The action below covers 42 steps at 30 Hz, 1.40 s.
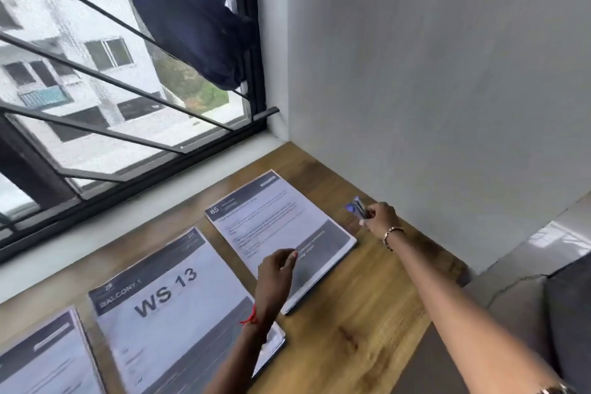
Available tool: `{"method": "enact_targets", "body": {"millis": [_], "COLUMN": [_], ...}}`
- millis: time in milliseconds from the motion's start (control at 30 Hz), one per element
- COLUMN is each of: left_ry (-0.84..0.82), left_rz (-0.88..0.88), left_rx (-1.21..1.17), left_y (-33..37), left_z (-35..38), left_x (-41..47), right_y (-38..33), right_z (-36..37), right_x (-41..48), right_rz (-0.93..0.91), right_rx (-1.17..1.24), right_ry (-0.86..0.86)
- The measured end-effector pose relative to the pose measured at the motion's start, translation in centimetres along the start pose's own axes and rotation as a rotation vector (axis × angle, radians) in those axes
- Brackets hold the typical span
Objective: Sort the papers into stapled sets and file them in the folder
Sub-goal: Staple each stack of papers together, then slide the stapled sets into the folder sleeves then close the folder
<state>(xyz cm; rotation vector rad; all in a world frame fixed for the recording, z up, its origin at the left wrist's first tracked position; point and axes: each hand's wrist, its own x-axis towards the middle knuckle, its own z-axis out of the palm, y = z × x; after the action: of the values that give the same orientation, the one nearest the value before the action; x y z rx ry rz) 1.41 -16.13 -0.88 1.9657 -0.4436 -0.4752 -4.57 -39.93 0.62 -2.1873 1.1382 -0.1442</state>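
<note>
Three stacks of printed papers lie in a row on the wooden table (367, 329). The right stack (271, 217) shows "85" in its header. The middle stack (166, 304) reads "WS 13". Only a corner of the left stack (41, 358) is visible at the frame's bottom left. My right hand (379, 219) reaches past the right stack toward the wall and grips a small purple stapler (355, 207). My left hand (276, 275) hovers over the near edge of the right stack, fingers loosely curled and holding nothing. No folder is in view.
A grey wall (431, 89) bounds the table at the right and back. A window with black bars (112, 80) and a pale sill runs along the far left side. Dark blue cloth (192, 9) hangs at the window. A grey sofa (543, 297) sits at the right.
</note>
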Motion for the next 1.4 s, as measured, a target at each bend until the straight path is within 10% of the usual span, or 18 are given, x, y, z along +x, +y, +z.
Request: {"method": "enact_targets", "body": {"millis": [367, 500, 867, 1100, 1400], "left_ry": [0.273, 0.355, 0.263, 0.038, 0.274], "left_rz": [-0.107, -0.183, -0.336, -0.213, -0.185], "left_rx": [0.007, 0.064, -0.388, -0.553, -0.535], "left_y": [-2.3, -2.7, -2.0, -0.4, -0.8], "left_z": [-3.1, -3.9, -5.3, -5.3, -12.4], "left_x": [1.8, 2.4, 3.2, 2.5, -0.7], "right_y": [-1.3, -3.7, -8.0, -8.1, -14.5], "right_z": [2.8, 4.4, 9.3, 8.1, 8.9], "right_x": [3.2, 3.7, 3.9, 3.1, -1.4], "right_rz": [0.173, -0.051, -0.193, -0.129, -0.137], "right_rx": [-0.350, -0.306, -0.275, -0.064, 0.276], "right_ry": [0.093, 0.212, -0.119, -0.073, -0.051]}}
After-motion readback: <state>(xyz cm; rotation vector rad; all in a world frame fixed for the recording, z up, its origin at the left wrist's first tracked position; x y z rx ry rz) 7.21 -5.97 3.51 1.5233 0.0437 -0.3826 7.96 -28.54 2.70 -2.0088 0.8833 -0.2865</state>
